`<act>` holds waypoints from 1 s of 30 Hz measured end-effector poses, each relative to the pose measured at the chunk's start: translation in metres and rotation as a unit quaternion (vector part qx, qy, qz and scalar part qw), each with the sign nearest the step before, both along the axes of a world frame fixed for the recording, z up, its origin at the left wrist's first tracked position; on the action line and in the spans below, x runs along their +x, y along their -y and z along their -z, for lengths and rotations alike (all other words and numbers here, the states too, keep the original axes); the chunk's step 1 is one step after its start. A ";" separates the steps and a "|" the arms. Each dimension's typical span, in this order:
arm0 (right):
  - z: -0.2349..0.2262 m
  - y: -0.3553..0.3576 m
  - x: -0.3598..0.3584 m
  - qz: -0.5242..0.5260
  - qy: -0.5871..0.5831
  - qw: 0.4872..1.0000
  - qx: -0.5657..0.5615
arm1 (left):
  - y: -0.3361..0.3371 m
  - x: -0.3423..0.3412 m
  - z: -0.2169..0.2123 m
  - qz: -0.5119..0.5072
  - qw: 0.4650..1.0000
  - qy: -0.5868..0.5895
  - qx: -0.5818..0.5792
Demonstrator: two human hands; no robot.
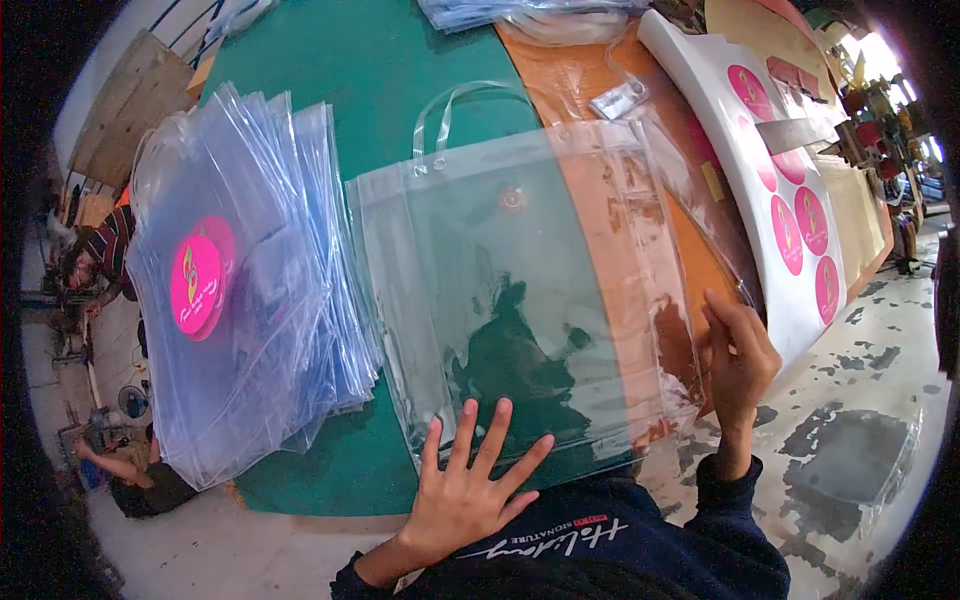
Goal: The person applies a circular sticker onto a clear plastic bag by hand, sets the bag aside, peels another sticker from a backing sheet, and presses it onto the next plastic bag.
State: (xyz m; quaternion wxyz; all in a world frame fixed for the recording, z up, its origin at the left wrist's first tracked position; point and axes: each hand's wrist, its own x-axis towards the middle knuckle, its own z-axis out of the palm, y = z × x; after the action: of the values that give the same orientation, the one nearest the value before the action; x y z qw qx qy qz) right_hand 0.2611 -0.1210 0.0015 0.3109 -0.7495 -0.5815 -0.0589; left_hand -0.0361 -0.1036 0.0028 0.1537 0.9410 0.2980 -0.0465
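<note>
A clear plastic bag (500, 270) with a looped handle lies flat before me, across the green and orange tabletop. Spread flat on its lower edge is my left hand (468, 492), open and holding nothing. My right hand (742, 362) is beside the bag's right edge, its fingers curled inward; whatever they pinch is too small or hidden to make out. To the left lies a thick stack of clear bluish plastic bags (270, 290), with pink round stickers (200, 285) on top.
A white sheet of pink round stickers (786, 235) lies along the table's right side, a metal ruler-like strip (795, 135) across it. A small clear-and-silver item (620, 100) sits beyond the bag. More plastic (520, 12) lies at the far edge. Other people are at the left.
</note>
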 end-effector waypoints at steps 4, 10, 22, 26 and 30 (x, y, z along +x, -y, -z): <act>0.005 0.017 0.006 0.084 -0.035 0.996 0.026 | 0.000 0.001 0.000 -0.001 1.000 -0.003 0.003; 0.017 0.048 0.021 0.121 -0.185 0.966 0.134 | -0.002 0.002 0.000 -0.008 1.000 0.001 0.004; 0.051 0.116 0.043 0.100 -0.458 0.872 0.142 | 0.055 -0.089 0.050 0.036 0.953 0.257 0.159; 0.075 0.139 0.034 0.168 -0.596 0.770 0.154 | 0.079 -0.129 0.120 0.051 0.931 0.259 0.254; 0.114 0.146 0.015 0.132 -0.763 0.621 0.117 | 0.073 -0.121 0.158 -0.004 0.946 0.204 0.253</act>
State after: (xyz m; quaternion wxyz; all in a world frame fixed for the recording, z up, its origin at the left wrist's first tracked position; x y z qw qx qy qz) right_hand 0.2762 -0.2671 -0.1122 0.7173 -0.5508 -0.0181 0.4264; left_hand -0.1567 -0.1764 -0.1556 -0.0320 0.9372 0.2657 0.2237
